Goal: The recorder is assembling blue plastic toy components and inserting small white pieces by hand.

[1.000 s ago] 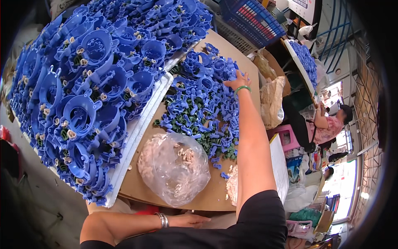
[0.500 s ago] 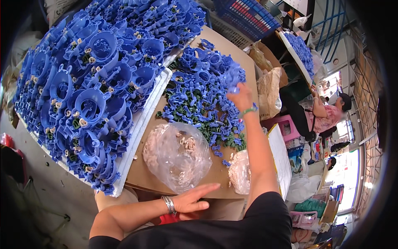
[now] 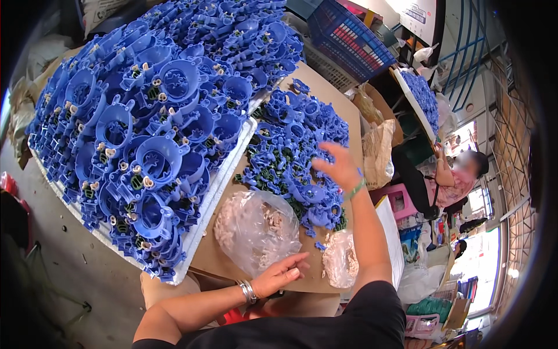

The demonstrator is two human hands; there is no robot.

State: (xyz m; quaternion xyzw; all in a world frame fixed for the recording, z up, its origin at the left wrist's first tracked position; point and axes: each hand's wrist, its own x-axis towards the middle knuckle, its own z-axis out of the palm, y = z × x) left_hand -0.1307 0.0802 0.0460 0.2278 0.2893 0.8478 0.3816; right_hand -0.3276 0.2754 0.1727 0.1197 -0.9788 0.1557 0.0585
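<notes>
My right hand (image 3: 338,168), with a green band at the wrist, hovers over a loose pile of small blue plastic parts (image 3: 279,142) with dark green pieces mixed in. Its fingers are spread and nothing shows in them. Larger blue round parts (image 3: 311,193) lie on the near end of the pile, just below that hand. Close to my body, my left hand (image 3: 281,276) is held open and holds nothing. It is nearest to a clear plastic bag (image 3: 258,224) of pale pink small parts, at the bag's near edge. Whether it touches the bag I cannot tell.
A white foam board (image 3: 224,192) on the left is heaped with rows of blue ring-shaped assemblies (image 3: 163,158). Another bag of pale pink parts (image 3: 340,259) sits beside my right forearm. Past the brown table are a blue crate (image 3: 351,41), a cardboard box (image 3: 378,110) and a seated person (image 3: 456,183).
My right hand has come nearer to me and has let go of the blue parts it held. Larger blue parts now lie on the pile's near end. The whole view has shifted slightly.
</notes>
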